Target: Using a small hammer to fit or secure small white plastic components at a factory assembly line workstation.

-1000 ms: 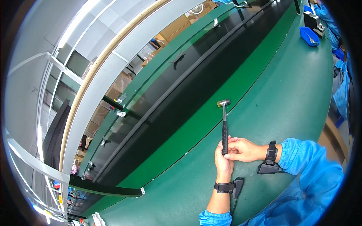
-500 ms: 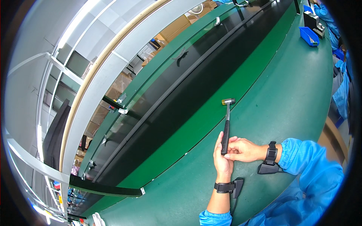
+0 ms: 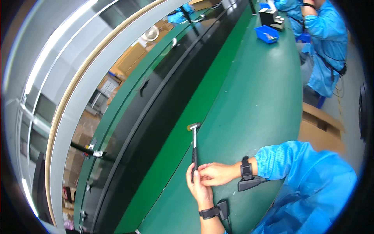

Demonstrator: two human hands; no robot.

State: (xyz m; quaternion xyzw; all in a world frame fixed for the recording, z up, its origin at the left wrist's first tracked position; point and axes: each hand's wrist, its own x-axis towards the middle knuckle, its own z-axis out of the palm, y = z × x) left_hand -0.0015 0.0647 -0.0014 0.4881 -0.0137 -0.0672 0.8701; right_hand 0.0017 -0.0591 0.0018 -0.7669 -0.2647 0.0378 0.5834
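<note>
A small two-faced mallet (image 3: 194, 137) points away from me over the green work surface, its head yellow on one side and dark on the other. It has a bare metal shaft and a black ribbed grip. My left hand (image 3: 200, 192) is closed around the lower grip, thumb along it. From the right, my right hand (image 3: 219, 174) presses against the grip and the left fingers, its own fingers curled; part of that contact is hidden. Both wrists carry black straps with small dark boxes.
The green bench (image 3: 253, 105) runs away along a black conveyor-like strip (image 3: 156, 128). Far off stand a blue bin (image 3: 267, 34) with small parts and a black-and-white device (image 3: 271, 18). Co-workers in blue (image 3: 327, 43) sit at the far right, near a cardboard box (image 3: 321, 126).
The view has swung right, so bench, mallet and hands sit further left and lower in the picture. My left thumb and fingers now close more around the grip. More of the co-workers shows.
</note>
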